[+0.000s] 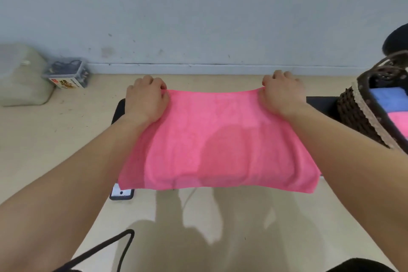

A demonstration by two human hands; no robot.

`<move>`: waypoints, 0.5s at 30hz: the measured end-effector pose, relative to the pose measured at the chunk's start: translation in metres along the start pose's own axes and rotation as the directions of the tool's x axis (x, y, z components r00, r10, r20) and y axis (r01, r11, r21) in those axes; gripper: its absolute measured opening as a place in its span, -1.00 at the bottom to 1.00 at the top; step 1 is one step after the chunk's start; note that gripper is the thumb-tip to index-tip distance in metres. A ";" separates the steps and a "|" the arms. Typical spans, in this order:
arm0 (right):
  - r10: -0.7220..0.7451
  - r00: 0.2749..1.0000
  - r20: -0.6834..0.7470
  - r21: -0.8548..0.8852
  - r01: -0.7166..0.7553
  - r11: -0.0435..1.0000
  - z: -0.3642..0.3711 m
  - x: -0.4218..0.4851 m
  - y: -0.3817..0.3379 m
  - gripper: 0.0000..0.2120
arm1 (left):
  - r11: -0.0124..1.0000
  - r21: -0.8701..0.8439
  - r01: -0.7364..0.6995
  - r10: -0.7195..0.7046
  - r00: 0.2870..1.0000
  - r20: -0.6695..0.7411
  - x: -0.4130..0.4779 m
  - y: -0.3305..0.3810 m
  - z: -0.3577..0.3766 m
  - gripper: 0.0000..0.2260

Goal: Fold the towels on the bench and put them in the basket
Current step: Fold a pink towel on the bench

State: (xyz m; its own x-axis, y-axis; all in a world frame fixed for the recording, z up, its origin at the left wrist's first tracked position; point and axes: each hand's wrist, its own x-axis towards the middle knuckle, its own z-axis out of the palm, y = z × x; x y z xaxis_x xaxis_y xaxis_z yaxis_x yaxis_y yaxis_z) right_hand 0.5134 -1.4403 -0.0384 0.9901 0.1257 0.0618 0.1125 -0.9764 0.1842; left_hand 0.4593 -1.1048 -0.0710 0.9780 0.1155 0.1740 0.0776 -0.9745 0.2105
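A pink terry towel (212,139) lies spread over the black worktop (321,104), hiding most of it. A dark woven basket (357,117) stands on the worktop's right end. The left hand (146,100) and right hand (282,95) each pinch one far corner of the towel in curled fingers (155,83).

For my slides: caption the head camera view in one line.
Left hand and right hand grip far corners of a pink towel over the bench, beside the basket.
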 end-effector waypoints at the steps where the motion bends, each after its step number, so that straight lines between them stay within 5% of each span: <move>1: -0.010 1.000 -0.025 0.021 0.010 1.000 -0.008 -0.010 -0.004 -0.64 | 1.000 -0.009 0.013 -0.014 1.000 -0.015 -0.011 0.003 -0.007 -0.73; 5: -0.050 0.996 -0.072 0.105 0.057 0.993 -0.042 -0.063 -0.019 -0.64 | 0.997 -0.073 0.026 -0.026 1.000 -0.007 -0.067 0.014 -0.034 -0.67; 11: -0.111 0.987 0.113 0.222 0.084 0.972 -0.053 -0.158 -0.031 -0.57 | 0.984 -0.137 0.116 -0.082 0.969 0.233 -0.161 0.025 -0.046 -0.63; 15: -0.084 0.984 0.155 0.321 0.030 0.947 -0.048 -0.211 -0.029 -0.55 | 0.984 -0.151 0.090 -0.048 0.964 0.261 -0.200 0.033 -0.053 -0.61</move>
State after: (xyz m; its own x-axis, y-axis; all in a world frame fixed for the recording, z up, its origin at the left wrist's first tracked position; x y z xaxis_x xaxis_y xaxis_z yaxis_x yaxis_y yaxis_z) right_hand 0.2977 -1.4301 -0.0100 0.9781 0.1785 -0.1067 0.1632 -0.9769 -0.1382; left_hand 0.2564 -1.1503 -0.0480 0.9897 0.1083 -0.0934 0.1354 -0.9198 0.3684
